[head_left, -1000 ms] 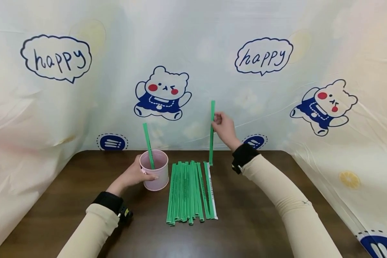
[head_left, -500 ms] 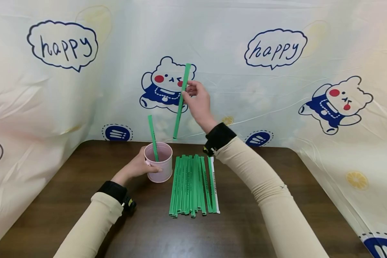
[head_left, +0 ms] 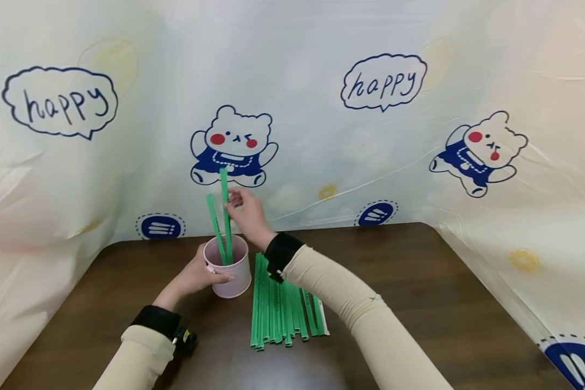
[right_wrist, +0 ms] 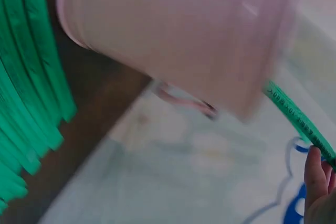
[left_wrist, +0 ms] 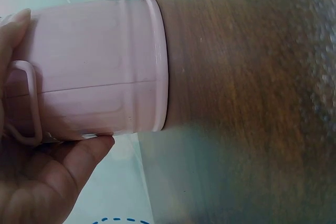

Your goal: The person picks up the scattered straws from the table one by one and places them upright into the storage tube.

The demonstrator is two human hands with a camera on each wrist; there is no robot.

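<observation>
The lower ends of the two green straws (head_left: pixel 222 219) are disappearing inside the pink cup (head_left: pixel 230 276), so where they are resting cannot be told. The right forearm (head_left: pixel 331 290) is covering the upper part of the pile of straws (head_left: pixel 278 319) on the table. In the left wrist view the left hand (left_wrist: pixel 37 182) is being cut by the frame edge — only the palm and part of the thumb are showing — and the table (left_wrist: pixel 252 98) is blurring toward the right. In the right wrist view the cup is blurring strongly, and the right hand (right_wrist: pixel 320 192) is being cut at the corner — only fingertips are showing. The print on the straws is too small to read.
</observation>
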